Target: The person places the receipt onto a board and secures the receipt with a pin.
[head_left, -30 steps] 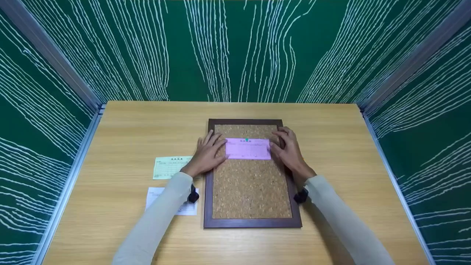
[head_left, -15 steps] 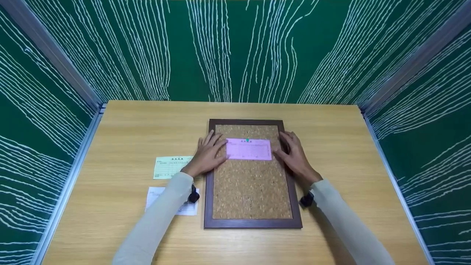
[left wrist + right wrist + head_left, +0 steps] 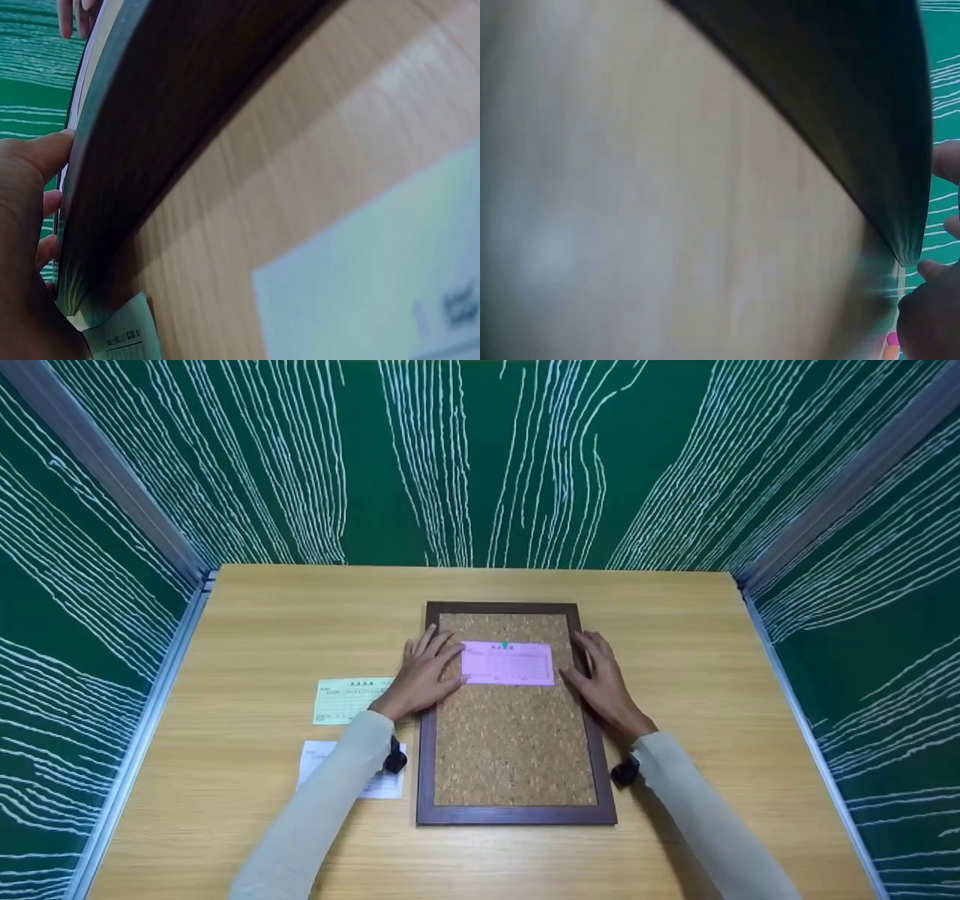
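Note:
A pink printed slip lies on the upper part of a cork board with a dark brown frame. A green pushpin sits at the slip's top edge, near its middle. My left hand rests over the board's left edge, fingers spread and relaxed, the thumb and a fingertip at the slip's left corners. At the board's right edge is my right hand, its fingers loosely bent by the frame and the thumb just right of the slip, apart from it. Neither hand grips anything.
Left of the board, a light green slip and a white slip lie on the wooden table, both partly covered by my left arm. Green walls with white lines enclose the table. Blurred pink and orange spots show low in the right wrist view.
My right hand has drawn back to the right, off the pink slip's edge to the board's frame. The left hand and slip have stayed in place.

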`<state>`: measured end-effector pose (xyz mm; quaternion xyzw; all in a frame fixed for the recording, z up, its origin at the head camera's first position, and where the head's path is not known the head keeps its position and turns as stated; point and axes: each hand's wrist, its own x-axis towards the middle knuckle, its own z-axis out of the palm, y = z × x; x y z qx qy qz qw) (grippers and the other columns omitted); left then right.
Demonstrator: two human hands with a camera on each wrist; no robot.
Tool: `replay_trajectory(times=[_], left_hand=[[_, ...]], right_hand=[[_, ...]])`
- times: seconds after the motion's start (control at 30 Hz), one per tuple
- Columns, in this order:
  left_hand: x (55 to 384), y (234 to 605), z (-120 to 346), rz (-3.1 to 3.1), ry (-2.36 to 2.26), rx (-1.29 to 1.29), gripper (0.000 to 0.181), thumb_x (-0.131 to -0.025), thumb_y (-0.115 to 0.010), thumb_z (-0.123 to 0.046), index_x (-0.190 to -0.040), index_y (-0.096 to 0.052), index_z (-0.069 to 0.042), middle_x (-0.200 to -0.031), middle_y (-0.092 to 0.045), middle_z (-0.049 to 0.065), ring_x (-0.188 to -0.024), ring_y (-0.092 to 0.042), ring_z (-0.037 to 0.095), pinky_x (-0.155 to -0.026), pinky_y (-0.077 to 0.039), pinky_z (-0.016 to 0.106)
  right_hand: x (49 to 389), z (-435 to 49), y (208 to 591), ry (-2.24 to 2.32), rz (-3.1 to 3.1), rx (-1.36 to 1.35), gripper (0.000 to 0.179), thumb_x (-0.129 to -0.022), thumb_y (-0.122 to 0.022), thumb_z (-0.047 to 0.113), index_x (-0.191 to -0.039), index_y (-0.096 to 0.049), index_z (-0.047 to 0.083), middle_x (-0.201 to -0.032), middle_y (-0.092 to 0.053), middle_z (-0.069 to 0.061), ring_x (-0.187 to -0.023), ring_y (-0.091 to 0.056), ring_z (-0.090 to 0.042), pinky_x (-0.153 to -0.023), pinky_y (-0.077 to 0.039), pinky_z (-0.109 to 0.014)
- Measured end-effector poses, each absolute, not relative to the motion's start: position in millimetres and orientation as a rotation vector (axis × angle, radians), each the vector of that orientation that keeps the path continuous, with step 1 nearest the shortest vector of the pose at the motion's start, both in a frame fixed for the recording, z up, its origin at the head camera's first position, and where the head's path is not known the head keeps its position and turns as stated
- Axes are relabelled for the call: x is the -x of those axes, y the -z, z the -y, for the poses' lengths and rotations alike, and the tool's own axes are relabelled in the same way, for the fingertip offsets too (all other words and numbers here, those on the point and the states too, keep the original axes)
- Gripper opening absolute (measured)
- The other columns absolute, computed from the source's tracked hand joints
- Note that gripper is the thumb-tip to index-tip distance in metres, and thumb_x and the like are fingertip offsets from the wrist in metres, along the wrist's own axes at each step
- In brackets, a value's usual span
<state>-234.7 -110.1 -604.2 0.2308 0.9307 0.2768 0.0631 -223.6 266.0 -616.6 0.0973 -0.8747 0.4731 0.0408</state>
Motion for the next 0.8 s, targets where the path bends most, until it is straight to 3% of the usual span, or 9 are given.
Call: replay_trajectory(times=[0.67, 0.8], left_hand=[[234.6, 603.6, 111.0, -2.809, -0.836, -0.693, 0.067, -0.109, -0.059, -0.049, -0.167, -0.048, -0.018, -0.182, -0.025, 0.010, -0.171, 0.001, 0.037, -0.130, 0.002, 0.074], [234.8, 604.2, 111.1, -2.805, -0.845, -0.687, 0.067, -0.109, -0.059, -0.051, -0.167, -0.048, -0.019, -0.182, -0.025, 0.009, -0.171, 0.000, 0.036, -0.130, 0.001, 0.073]], right_hand=[[223.2, -278.3, 615.9, -1.338, 2.752, -0.288, 0.066, -0.106, -0.073, 0.018, -0.164, -0.047, 0.000, -0.168, -0.043, -0.027, -0.169, -0.006, -0.045, -0.133, -0.011, -0.068], [223.1, -283.3, 616.1, -1.246, 2.793, -0.336, 0.068, -0.104, -0.074, 0.021, -0.164, -0.048, 0.001, -0.167, -0.044, -0.026, -0.168, -0.006, -0.045, -0.133, -0.005, -0.068]])
